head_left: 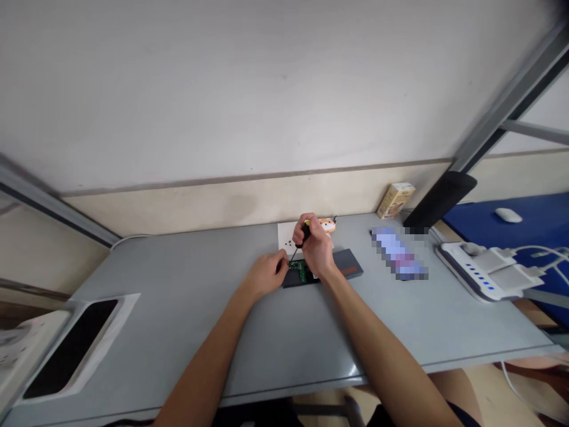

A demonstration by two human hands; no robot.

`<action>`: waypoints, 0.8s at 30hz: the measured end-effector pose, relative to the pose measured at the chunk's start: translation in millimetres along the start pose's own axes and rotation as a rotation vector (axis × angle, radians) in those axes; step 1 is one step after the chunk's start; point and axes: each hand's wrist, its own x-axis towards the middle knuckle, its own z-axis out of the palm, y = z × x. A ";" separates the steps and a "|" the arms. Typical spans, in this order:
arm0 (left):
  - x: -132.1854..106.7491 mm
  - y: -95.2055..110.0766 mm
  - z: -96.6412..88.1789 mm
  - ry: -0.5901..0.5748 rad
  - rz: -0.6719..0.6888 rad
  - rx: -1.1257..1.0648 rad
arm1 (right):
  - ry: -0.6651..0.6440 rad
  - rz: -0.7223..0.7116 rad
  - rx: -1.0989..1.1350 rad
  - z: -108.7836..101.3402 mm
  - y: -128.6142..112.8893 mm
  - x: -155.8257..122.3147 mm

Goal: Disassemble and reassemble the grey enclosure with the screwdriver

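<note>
My right hand (316, 244) is closed around a small black-handled screwdriver (304, 236) with a yellow cap, its tip pointing down at a green circuit board (301, 272). The board lies in a dark grey flat case (344, 265) on the grey table (186, 308). My left hand (265, 274) rests with curled fingers against the left end of the case, steadying it. A white paper sheet (285, 236) with a few small dark screws lies just behind the hands.
A small orange-and-white object (328, 225) sits behind my right hand. A cardboard box (395, 200) stands by the wall. A blurred flat item (400, 254), a white power strip (478, 270) and a dark table cutout (71, 347) are also there.
</note>
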 end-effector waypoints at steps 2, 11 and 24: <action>-0.1 0.8 -0.1 0.003 -0.008 -0.004 | 0.015 -0.022 0.001 0.4 1.8 -0.1; -0.5 -3.3 2.0 0.005 0.004 0.007 | -0.148 0.064 -0.105 -11.8 -5.7 5.0; -1.1 -5.8 2.9 -0.008 0.021 -0.021 | -0.103 0.058 -0.025 -8.4 -7.9 1.5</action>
